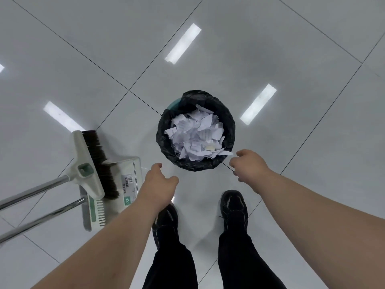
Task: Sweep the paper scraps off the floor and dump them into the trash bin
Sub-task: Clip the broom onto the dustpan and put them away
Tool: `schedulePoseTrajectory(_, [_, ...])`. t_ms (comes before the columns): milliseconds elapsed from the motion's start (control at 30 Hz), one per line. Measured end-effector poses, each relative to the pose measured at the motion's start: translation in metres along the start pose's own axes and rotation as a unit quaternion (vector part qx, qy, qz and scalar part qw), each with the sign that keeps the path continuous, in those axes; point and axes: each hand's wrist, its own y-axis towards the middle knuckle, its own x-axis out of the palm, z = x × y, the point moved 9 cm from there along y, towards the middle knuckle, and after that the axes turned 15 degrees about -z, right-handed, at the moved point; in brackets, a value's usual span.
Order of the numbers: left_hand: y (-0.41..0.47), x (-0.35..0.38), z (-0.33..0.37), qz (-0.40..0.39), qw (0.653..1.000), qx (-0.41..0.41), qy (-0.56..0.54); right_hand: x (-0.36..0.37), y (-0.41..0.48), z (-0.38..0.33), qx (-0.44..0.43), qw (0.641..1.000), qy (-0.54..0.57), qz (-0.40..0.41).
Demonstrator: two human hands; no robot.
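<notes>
Grey tiled floor (291, 59) looks swept; white paper scraps (195, 132) fill the black-lined bin (164, 140). Left hand (158, 180) fingers slack, right hand (250, 165) grip unclear; next, tuck overhanging scrap (226, 152).

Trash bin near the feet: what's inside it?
The trash bin is lined with a black bag that holds a heap of torn white paper scraps, some with print. The heap covers the bin's bottom and anything beneath it.

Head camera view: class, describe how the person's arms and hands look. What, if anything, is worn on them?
Both forearms are bare as far up as the frame shows: no sleeves in view. The left hand and right hand wear no gloves, and no watch, bracelet or ring shows on the sides facing the camera.
</notes>
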Motion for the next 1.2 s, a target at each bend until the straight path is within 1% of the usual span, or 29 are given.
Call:
schedulePoseTrajectory(100, [0.022,0.001,-0.011,0.016,0.999,0.002,-0.047,0.0,0.03,0.0,-0.02,0.999,0.009,0.034])
schedulePoseTrajectory(200, [0.039,0.004,-0.016,0.016,0.998,0.002,-0.063,-0.011,0.041,-0.011,-0.06,0.991,0.003,0.121])
schedulePoseTrajectory(267, [0.049,0.002,-0.018,0.025,0.997,0.002,-0.072,-0.014,0.04,-0.026,-0.086,0.985,-0.027,0.149])
schedulePoseTrajectory(333, [0.057,0.0,-0.016,0.032,0.995,0.006,-0.09,-0.01,0.044,-0.044,-0.113,0.982,-0.058,0.14])
schedulePoseTrajectory(433, [0.067,-0.003,-0.011,0.043,0.991,0.017,-0.122,-0.009,0.063,-0.057,-0.116,0.984,-0.053,0.122])
schedulePoseTrajectory(533, [0.082,0.002,-0.006,0.031,0.978,0.028,-0.205,-0.007,0.075,-0.07,-0.127,0.985,-0.062,0.098])
schedulePoseTrajectory(600, [0.09,0.005,-0.002,0.037,0.967,0.026,-0.25,-0.005,0.074,-0.081,-0.147,0.983,-0.072,0.087])
schedulePoseTrajectory(700, [0.093,0.008,-0.002,0.073,0.955,0.016,-0.287,-0.006,0.067,-0.086,-0.174,0.981,-0.034,0.078])
schedulePoseTrajectory(800, [0.087,0.005,-0.004,0.105,0.943,0.002,-0.315,-0.015,0.054,-0.081,-0.178,0.98,0.0,0.086])
schedulePoseTrajectory(933, [0.06,-0.01,-0.009,0.138,0.924,-0.017,-0.355,-0.035,0.023,-0.081,-0.198,0.972,0.057,0.116])
schedulePoseTrajectory(1000, [0.036,-0.023,-0.009,0.157,0.913,-0.015,-0.376,-0.038,0.004,-0.087,-0.196,0.971,0.08,0.111])
schedulePoseTrajectory(1200, [-0.061,-0.068,-0.005,0.217,0.869,0.0,-0.444,-0.033,-0.076,-0.13,-0.2,0.977,0.067,0.013])
